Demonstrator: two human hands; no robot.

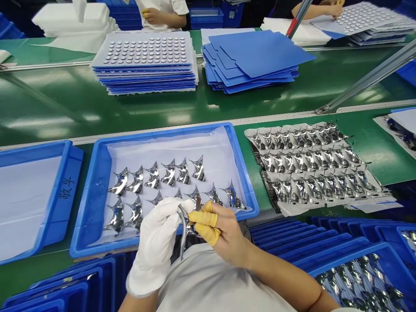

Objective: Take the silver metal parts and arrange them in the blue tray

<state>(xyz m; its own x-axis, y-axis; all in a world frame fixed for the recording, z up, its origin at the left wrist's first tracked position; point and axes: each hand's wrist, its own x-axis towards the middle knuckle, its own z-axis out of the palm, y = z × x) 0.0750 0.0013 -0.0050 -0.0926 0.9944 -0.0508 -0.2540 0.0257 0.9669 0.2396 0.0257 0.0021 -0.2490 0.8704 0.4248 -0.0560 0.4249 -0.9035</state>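
My left hand (155,242), in a white glove, pinches a shiny chrome-plated curved part (184,234) close to my body. My right hand (225,229), with yellow finger cots on its fingertips, is closed on the same part from the right. The part is seen nearly edge-on, and my fingers hide some of it. Just beyond my hands lies a blue tray (244,167) lined with a white sheet (156,149). Two rows of pointed chrome parts (169,173) rest in it, and my hands cover some of the nearer row.
Right of the tray, chrome parts (303,161) sit in three rows on white sheets. Another blue tray (69,173) stands left. Across the bench are a stack of sheets with round pieces (146,50) and blue sheets (260,52). Co-workers' hands (152,16) show at the back.
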